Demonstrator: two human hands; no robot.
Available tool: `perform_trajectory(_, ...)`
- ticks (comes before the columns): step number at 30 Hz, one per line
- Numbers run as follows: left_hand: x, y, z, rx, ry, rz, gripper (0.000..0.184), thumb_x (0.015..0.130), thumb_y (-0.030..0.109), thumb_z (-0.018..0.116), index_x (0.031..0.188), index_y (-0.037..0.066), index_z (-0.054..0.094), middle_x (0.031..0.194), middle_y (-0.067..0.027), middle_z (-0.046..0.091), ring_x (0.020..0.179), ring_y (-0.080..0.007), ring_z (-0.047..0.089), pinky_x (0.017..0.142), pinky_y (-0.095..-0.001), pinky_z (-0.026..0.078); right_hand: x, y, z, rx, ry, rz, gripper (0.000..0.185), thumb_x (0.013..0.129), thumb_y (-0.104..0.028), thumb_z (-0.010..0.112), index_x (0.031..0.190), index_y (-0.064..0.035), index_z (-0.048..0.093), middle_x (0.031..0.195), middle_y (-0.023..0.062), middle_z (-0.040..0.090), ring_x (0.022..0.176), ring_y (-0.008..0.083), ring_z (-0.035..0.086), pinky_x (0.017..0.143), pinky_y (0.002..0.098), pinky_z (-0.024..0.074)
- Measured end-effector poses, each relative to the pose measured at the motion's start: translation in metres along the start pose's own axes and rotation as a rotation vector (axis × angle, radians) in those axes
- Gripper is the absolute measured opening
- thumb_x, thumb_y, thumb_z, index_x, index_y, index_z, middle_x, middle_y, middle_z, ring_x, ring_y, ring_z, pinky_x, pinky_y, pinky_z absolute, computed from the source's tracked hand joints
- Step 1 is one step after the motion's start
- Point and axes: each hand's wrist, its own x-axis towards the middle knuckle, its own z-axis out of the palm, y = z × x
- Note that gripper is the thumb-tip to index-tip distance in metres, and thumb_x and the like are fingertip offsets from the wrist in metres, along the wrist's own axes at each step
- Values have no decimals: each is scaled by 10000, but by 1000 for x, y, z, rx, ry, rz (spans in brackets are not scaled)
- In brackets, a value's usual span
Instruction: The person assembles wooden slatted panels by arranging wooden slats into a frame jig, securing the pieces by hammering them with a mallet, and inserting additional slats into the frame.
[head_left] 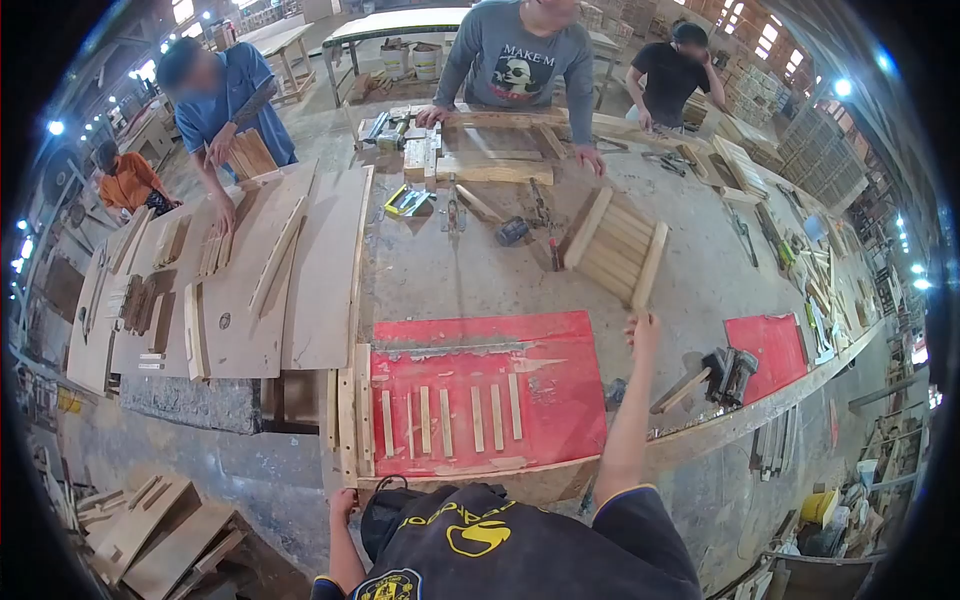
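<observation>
My right hand (643, 328) is closed on the lower corner of a slatted wooden frame (617, 247), which is tilted over the grey table (450, 270). My left hand (344, 503) is low, by the table's near edge and beside a dark cap-like object; its fingers look curled, but whether they hold anything is hidden. Between the hands lies a red board (560, 390) with several thin wooden strips (477, 418) set side by side on it. A black mallet (512, 232) and a clamp (552, 245) rest just left of the frame.
Across the table a person in grey (520, 60) leans on it; others stand left and right. At left, plywood sheets (325, 290) carry wooden pieces. A second red board (768, 355), a black tool (730, 375) and clamps lie at right.
</observation>
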Motion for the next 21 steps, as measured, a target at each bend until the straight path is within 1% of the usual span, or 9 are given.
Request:
perform_trajectory(2, -15, 9, 7, 5, 64, 17, 226, 799, 154, 550, 933, 22, 675, 717, -86, 628, 586, -200, 604, 468, -367, 457, -32, 22, 1, 185, 72, 26, 248, 942, -270, 503, 925, -32, 569, 731, 79, 642, 502, 150, 588, 394, 276, 433)
perform_trajectory(5, -10, 4, 11, 90, 90, 76, 147, 813, 157, 556, 873, 44, 629, 643, -33, 539, 536, -156, 509, 459, -305, 396, -114, 67, 10, 331, -104, 83, 179, 946, -217, 498, 844, -79, 552, 707, 71, 628, 533, 154, 601, 409, 269, 434)
perform_trajectory(11, -12, 5, 9, -7, 71, 58, 138, 803, 109, 522, 846, 42, 635, 645, -51, 567, 554, -166, 558, 448, -329, 408, -274, 182, 23, 220, -174, 306, 110, 924, -144, 524, 871, -64, 578, 694, 68, 651, 482, 151, 595, 379, 266, 433)
perform_trajectory(14, 27, -25, -4, 73, 231, 119, 207, 775, 86, 560, 933, 0, 664, 757, -144, 650, 666, -281, 644, 600, -412, 506, -307, 198, 28, 130, -308, 349, 134, 925, -147, 528, 859, -44, 581, 712, 82, 669, 471, 151, 597, 372, 272, 433)
perform_trajectory(15, 17, -18, -6, 149, 429, 204, 201, 778, 70, 557, 938, -2, 655, 801, -158, 653, 723, -302, 643, 651, -417, 504, -317, 203, 28, 85, -360, 378, 142, 925, -148, 530, 856, -35, 582, 717, 87, 674, 467, 150, 597, 369, 273, 432)
perform_trajectory(17, -30, 28, -4, 310, 822, 363, 191, 786, 37, 549, 949, -6, 638, 887, -186, 659, 835, -345, 643, 751, -426, 500, -315, 243, 28, -289, -274, -101, 209, 873, -212, 599, 870, -3, 590, 756, 135, 659, 610, 246, 631, 527, 359, 487)
perform_trajectory(19, -58, 76, -5, 390, 824, 566, 131, 806, 13, 536, 910, -6, 614, 967, -202, 647, 969, -375, 601, 839, -433, 472, -303, 217, 37, -426, -127, -449, 267, 840, -251, 632, 885, 9, 593, 787, 165, 645, 712, 305, 634, 639, 402, 499)
perform_trajectory(20, -36, 79, -5, 347, 783, 780, 128, 810, 21, 530, 896, 0, 622, 973, -198, 646, 976, -366, 599, 849, -436, 470, -294, 210, 42, -435, -104, -372, 307, 816, -283, 653, 898, 7, 596, 816, 180, 631, 783, 333, 617, 698, 422, 484)
perform_trajectory(21, -50, 107, 1, 409, 652, 776, 195, 811, 29, 523, 958, -5, 647, 982, -210, 643, 978, -374, 598, 866, -440, 474, -284, 205, 48, -445, -84, -296, 349, 792, -315, 673, 911, 5, 598, 846, 194, 618, 855, 361, 601, 757, 442, 468)
